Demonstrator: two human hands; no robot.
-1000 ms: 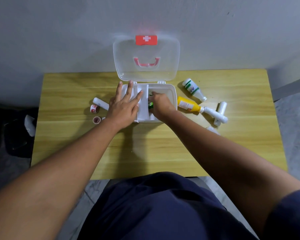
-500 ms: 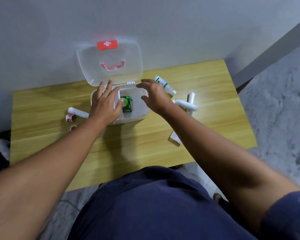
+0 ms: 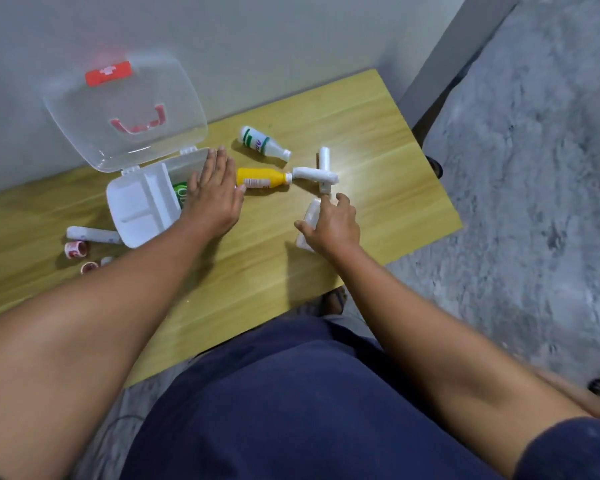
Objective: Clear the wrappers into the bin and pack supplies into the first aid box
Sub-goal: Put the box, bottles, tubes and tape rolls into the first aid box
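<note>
The first aid box [image 3: 137, 216] stands open at the table's back left, its clear lid [image 3: 125, 109] leaning on the wall. A green item [image 3: 179, 195] lies inside. My left hand [image 3: 215, 199] lies flat with straight fingers over the box's right side. My right hand [image 3: 331, 225] is down on a flat white packet [image 3: 310, 213] near the table's right front, thumb and curled fingers closed around it. A yellow bottle [image 3: 262, 178], a white bottle with a green label [image 3: 260, 142] and two crossed white rolls [image 3: 312, 173] lie between box and packet.
A white tube [image 3: 90, 234] and two small red-and-white tape rolls [image 3: 75, 249] lie left of the box. The wooden table [image 3: 257, 271] ends close to my right hand, with grey floor [image 3: 534, 202] beyond. The wall runs behind the box.
My right hand left the box and moved right and toward me onto the white packet. My left hand shifted to the box's right side. My view swung right.
</note>
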